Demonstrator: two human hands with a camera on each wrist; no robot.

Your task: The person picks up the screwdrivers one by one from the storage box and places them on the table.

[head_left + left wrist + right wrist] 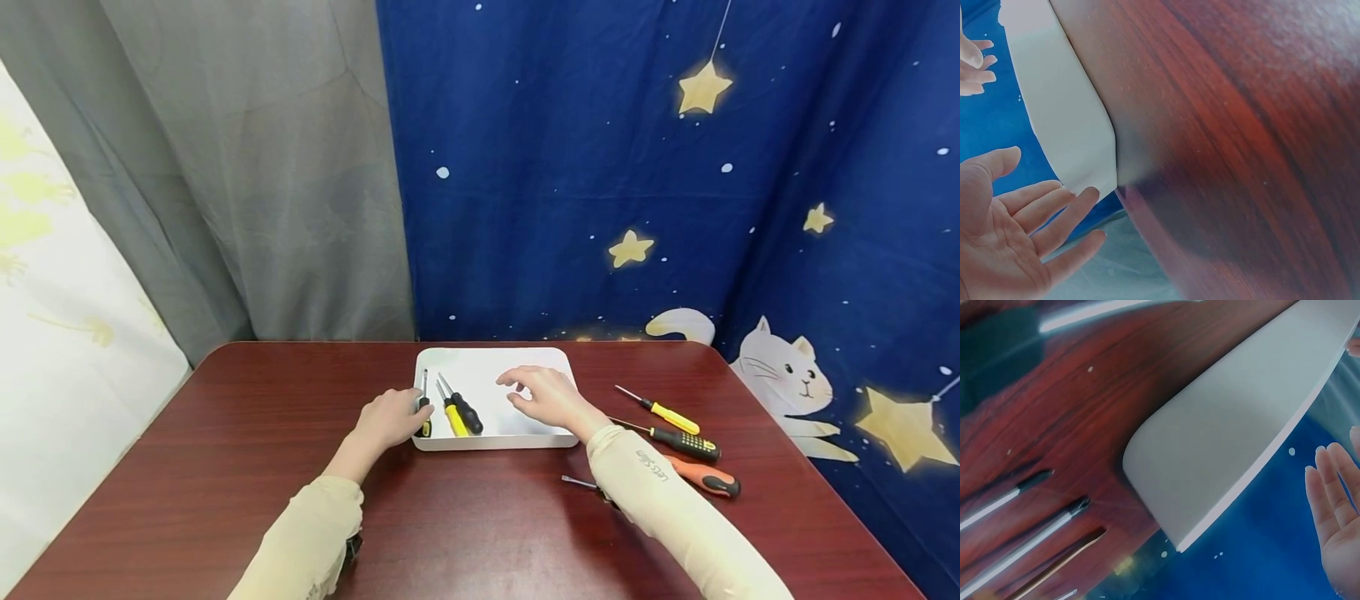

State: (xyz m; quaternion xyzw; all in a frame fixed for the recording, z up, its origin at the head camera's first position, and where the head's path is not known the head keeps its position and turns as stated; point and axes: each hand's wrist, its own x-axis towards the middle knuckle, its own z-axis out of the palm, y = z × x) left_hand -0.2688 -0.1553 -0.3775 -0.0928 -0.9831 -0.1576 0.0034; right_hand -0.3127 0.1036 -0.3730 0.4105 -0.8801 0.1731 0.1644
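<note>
Screwdriver pair (466, 412) between left and right fingers (517, 374)

Dressed in pale cream

The left sleeve (303, 537) is long and cream, with soft folds and a small black object (353, 547) at its underside. The right sleeve (675, 508) matches, bearing small grey lettering (652, 465) that reads "Let's Slim". The left hand (392, 417) and right hand (550, 395) are bare.

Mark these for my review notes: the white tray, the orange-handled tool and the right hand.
White tray (495, 443): head view, on its front wall.
Orange-handled tool (703, 476): head view, on its handle.
Right hand (546, 394): head view, on the back of the hand.
</note>
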